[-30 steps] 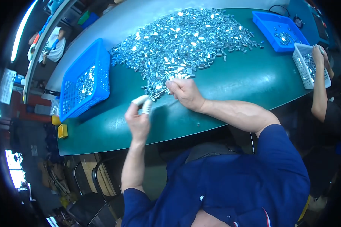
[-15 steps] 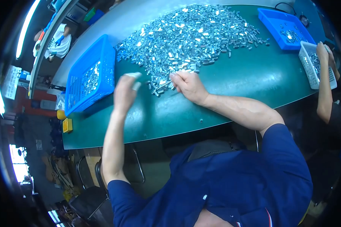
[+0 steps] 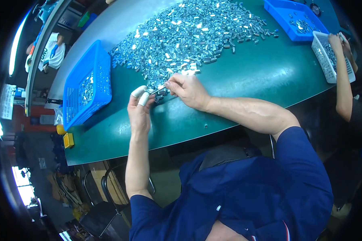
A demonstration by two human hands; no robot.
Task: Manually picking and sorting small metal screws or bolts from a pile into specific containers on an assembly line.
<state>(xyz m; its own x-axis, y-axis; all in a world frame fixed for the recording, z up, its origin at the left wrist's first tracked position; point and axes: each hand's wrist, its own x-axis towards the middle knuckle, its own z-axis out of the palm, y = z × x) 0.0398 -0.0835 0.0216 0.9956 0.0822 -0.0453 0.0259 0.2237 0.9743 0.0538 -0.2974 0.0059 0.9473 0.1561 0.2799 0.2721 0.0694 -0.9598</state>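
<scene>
Near the close edge of a large pile of small shiny metal pieces [image 3: 177,40], my two hands meet. My left hand [image 3: 139,112] has white covers on its thumb and a finger, and pinches a small metal piece [image 3: 149,91] between them. In my right hand [image 3: 191,93], thumb and fingers close on a slender silver tool [image 3: 160,88]; its exact kind is too small to tell. The tool's tip reaches the piece in my left hand. More loose pieces lie on the green table [image 3: 245,80] just beyond my fingers.
A blue perforated basket [image 3: 104,86] with metal pieces stands on the left. At the far right are a blue tray [image 3: 283,24] and a white basket [image 3: 321,60], both with pieces inside. Another person's hand [image 3: 336,44] is over the white basket. A small yellow box [image 3: 68,140] sits at the left edge.
My left hand has come from the side toward my right hand, and a small piece now shows in its fingers. My right hand has shifted left with the tool. The view has tilted slightly.
</scene>
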